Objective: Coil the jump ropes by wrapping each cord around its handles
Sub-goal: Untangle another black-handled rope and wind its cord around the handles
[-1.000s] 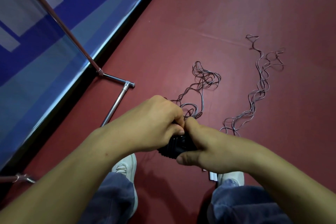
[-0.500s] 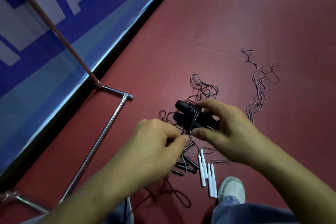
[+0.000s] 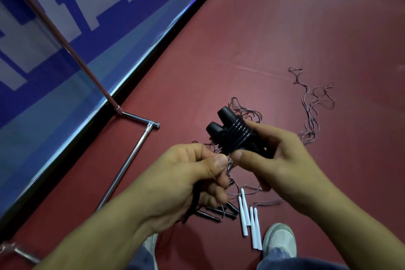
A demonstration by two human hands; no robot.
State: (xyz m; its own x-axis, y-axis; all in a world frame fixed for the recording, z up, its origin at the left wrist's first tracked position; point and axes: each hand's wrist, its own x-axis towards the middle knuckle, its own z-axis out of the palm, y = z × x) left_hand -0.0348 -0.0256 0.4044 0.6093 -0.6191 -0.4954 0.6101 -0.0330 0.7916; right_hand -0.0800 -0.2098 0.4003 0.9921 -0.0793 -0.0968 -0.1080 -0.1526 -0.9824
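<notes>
Head view: the right hand (image 3: 285, 160) grips a pair of black handles (image 3: 225, 116), held side by side above the red floor (image 3: 285, 28), with its thumb pressed on the dark cord (image 3: 237, 138) coiled in several turns around both. The left hand (image 3: 188, 177), just beside it, pinches the free run of that cord between thumb and forefinger, other fingers curled. Loose ropes (image 3: 313, 112) lie tangled on the floor. White handles (image 3: 249, 219) and spare dark handles (image 3: 217, 212) lie near a shoe (image 3: 280, 239).

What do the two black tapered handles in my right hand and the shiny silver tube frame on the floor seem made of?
Black tapered handles: probably moulded plastic or rubber, matte, since their ends show only soft, dull highlights. Shiny silver tube frame: most likely polished or chromed metal, given its bright mirror-like glints.
</notes>
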